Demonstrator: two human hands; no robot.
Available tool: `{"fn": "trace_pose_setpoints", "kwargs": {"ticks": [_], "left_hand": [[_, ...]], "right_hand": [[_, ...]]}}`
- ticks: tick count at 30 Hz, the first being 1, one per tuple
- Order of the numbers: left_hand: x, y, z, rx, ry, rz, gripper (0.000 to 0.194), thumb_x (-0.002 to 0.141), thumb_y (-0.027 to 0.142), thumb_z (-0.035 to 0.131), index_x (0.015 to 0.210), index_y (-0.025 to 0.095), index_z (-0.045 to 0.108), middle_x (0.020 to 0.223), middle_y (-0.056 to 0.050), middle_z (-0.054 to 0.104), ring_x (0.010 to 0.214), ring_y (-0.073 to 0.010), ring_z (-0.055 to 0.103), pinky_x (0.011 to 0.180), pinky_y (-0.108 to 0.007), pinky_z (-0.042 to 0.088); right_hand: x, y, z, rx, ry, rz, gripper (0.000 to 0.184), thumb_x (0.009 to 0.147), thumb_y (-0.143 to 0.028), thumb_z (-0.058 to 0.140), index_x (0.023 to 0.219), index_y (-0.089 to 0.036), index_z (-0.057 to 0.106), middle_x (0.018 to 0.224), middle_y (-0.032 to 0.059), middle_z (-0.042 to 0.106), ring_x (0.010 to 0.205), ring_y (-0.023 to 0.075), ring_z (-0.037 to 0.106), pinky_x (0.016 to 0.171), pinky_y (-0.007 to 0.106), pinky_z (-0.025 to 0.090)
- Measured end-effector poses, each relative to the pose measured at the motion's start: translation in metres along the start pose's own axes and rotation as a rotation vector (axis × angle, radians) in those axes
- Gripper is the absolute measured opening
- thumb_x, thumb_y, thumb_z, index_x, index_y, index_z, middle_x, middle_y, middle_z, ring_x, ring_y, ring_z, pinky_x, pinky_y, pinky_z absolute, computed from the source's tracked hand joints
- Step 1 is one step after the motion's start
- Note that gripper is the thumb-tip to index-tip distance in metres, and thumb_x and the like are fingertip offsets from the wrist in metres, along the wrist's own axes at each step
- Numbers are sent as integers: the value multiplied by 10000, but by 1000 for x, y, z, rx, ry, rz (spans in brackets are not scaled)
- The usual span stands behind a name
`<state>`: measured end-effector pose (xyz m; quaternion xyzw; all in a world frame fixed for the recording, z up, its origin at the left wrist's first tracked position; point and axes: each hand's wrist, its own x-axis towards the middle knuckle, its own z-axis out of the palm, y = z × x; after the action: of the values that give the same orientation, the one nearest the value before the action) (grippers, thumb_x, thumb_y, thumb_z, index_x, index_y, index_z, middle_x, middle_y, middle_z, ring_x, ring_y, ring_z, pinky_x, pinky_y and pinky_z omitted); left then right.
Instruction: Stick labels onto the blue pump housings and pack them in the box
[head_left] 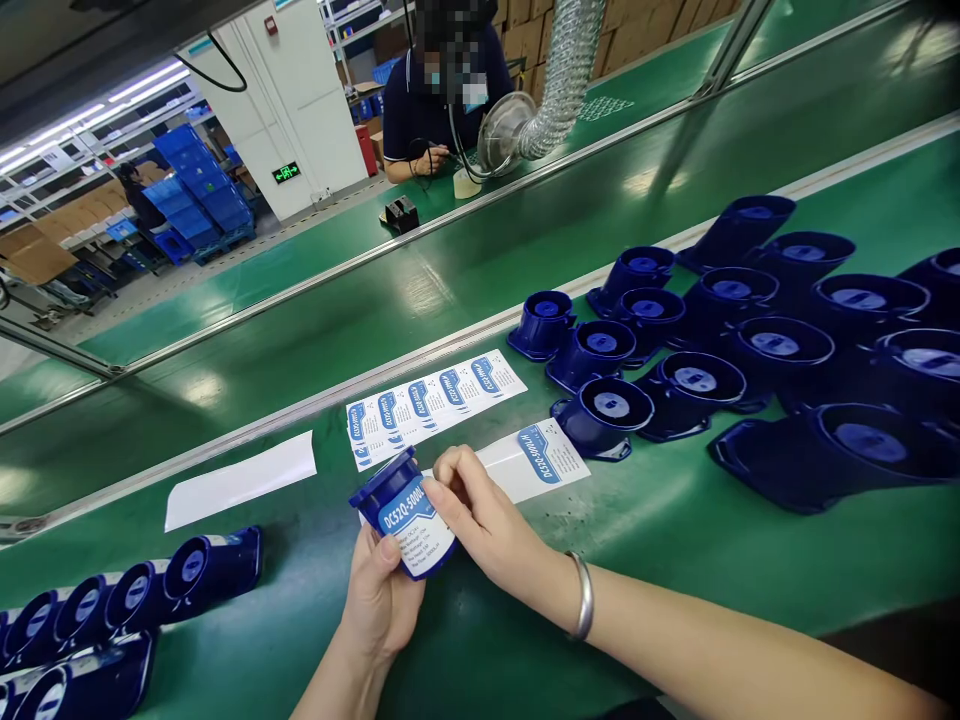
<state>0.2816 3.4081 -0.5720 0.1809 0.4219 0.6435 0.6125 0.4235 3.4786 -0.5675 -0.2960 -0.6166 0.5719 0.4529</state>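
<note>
My left hand [381, 600] is wrapped round a small blue plastic housing [396, 490] and holds it tilted above the green table [675, 530]. A white and blue label [420, 530] lies on the housing's side. My right hand [480, 515] presses its fingertips on that label's right edge; a silver bangle [583, 596] is on that wrist. Just behind the hands lie a label sheet [435, 402] with several stickers and a strip [536, 462] bearing one sticker.
Several blue housings [750, 345] without labels stand at the right. Labelled ones [112, 600] lie in rows at the lower left. A bare white backing strip [240, 480] lies at the left. Beyond the conveyor belt [450, 270] a seated person [442, 100] works beside a silver duct [566, 75].
</note>
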Motion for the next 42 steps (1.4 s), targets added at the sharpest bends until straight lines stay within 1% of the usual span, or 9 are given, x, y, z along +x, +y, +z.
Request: {"fn": "trace_pose_setpoints", "kwargs": {"ticks": [5, 10, 15, 17, 19, 21, 31, 37, 42], "left_hand": [[7, 3, -3, -46, -29, -42, 490, 738, 399, 851, 1174, 216, 724, 1106, -103, 753, 1056, -259, 700, 892, -344, 579], [6, 10, 7, -127, -164, -186, 432, 895, 454, 673, 1165, 119, 713, 1085, -161, 729, 951, -258, 698, 780, -342, 581], [4, 8, 13, -210, -329, -370, 566, 956, 542, 528, 1188, 51, 685, 1022, -192, 694, 783, -200, 666, 596, -245, 525], [4, 6, 13, -252, -367, -425, 611, 975, 568, 460, 1208, 44, 671, 1017, -196, 681, 738, -180, 644, 553, -225, 495], [4, 4, 13, -266, -361, -454, 623, 990, 563, 421, 1215, 36, 664, 1027, -204, 676, 732, -175, 637, 565, -225, 496], [5, 5, 15, -249, -317, -458, 600, 997, 544, 422, 1194, 35, 671, 1027, -204, 686, 745, -184, 648, 604, -243, 516], [4, 10, 19, 200, -165, -183, 462, 984, 457, 532, 1254, 88, 594, 1020, -168, 708, 854, -284, 711, 668, -339, 571], [2, 9, 13, 497, -164, -26, 501, 883, 417, 708, 1305, 205, 541, 1149, -120, 659, 889, -277, 703, 704, -378, 600], [-4, 14, 17, 645, -94, 58, 776, 650, 238, 911, 1345, 258, 564, 1318, -114, 588, 1137, -323, 624, 932, -401, 554]], "right_hand": [[1, 15, 6, 177, 36, 205, 315, 1040, -547, 422, 1051, -233, 436, 893, 4, 511, 808, 178, 537, 720, 332, 464], [12, 17, -9, 152, 150, 98, 395, 1012, -577, 473, 1216, -239, 486, 1149, 71, 575, 1070, 226, 570, 944, 411, 474], [16, 7, -18, 266, -65, 65, 445, 1016, -569, 488, 1342, -270, 532, 1358, 76, 593, 1310, 257, 517, 1140, 467, 379], [15, 6, -18, 308, -154, 95, 466, 1008, -589, 489, 1338, -268, 563, 1301, 77, 637, 1272, 269, 556, 1083, 453, 451], [14, 6, -17, 330, -182, 177, 482, 1001, -618, 469, 1318, -272, 581, 1211, 84, 667, 1042, 254, 661, 794, 372, 580], [12, 7, -17, 340, -158, 263, 493, 993, -639, 462, 1333, -294, 551, 1158, 83, 660, 807, 204, 660, 492, 258, 497], [8, 5, -17, 240, -35, 238, 530, 974, -613, 529, 1385, -309, 386, 1092, 56, 614, 687, 164, 606, 405, 232, 462], [6, 8, -16, 181, 5, 184, 512, 997, -561, 518, 1398, -279, 369, 1130, 74, 627, 898, 215, 633, 575, 281, 539], [8, 10, -21, 119, -40, 40, 468, 1024, -513, 491, 1406, -261, 395, 1215, 87, 622, 1155, 259, 597, 957, 413, 511]]}}
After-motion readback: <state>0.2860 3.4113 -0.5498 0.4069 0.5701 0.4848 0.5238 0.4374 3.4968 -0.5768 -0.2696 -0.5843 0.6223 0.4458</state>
